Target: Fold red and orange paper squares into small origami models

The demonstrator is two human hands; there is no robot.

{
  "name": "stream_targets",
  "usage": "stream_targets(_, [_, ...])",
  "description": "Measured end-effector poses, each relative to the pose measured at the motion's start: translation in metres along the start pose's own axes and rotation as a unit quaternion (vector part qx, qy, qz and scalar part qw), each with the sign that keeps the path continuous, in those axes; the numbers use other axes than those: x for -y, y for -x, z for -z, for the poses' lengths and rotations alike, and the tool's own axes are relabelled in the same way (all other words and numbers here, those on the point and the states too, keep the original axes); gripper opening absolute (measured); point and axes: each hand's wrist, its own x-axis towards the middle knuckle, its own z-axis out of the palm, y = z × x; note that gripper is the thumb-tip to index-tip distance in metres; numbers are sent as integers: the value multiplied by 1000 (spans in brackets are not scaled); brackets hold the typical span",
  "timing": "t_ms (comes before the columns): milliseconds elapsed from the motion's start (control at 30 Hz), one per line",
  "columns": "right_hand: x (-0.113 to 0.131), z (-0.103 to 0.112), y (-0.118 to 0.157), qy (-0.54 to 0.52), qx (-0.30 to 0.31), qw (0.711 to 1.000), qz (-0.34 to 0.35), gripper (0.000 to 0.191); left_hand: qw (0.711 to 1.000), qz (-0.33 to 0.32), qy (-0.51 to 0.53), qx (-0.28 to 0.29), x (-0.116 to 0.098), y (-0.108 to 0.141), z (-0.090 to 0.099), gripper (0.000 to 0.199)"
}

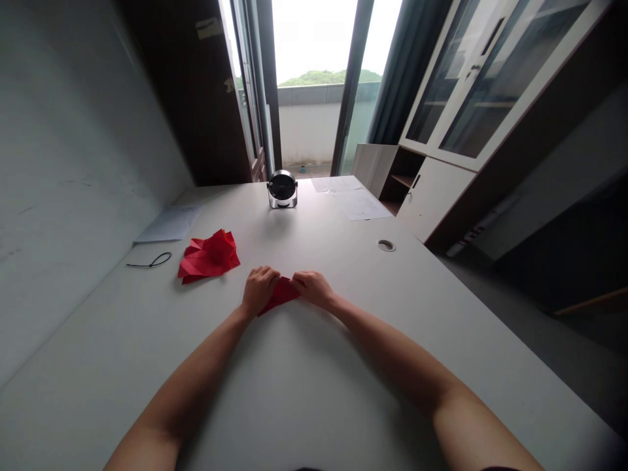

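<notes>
A folded piece of red paper (pixel 280 294) lies on the white table between my two hands, its lower edge slanting down to a point at the left. My left hand (pixel 261 288) is closed on the paper's left side, fingers curled over its top edge. On the upper right, my right hand (pixel 313 286) pinches the same paper with its fingertips. Parts of the sheet are hidden under both hands. To the left lies a pile of creased red paper (pixel 210 256), apart from my hands.
A round black-and-silver device on a stand (pixel 282 190) is at the table's far side. White sheets (pixel 363 204) lie at the back right, another sheet (pixel 169 224) by the left wall. A black cable tie (pixel 152 261) lies left; a cable hole (pixel 386 245) is at right.
</notes>
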Motion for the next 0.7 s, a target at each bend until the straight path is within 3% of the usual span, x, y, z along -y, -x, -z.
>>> stream_targets(200, [-23,-3,-6,-54,-22,997,-48,28,997,61,0,-50,11,-2,4,27])
stream_targets(400, [-38,-2,-9,-54,-85,992,-81,29,996,74,3,-46,13,-1,2,28])
stream_targets(567, [-43,4,-9,-36,-152,980,-124,31,995,87,3,-44,13,0,1,28])
stream_targets(700, [-34,14,-7,-13,-210,973,-91,30,996,78,14,-35,13,1,2,28])
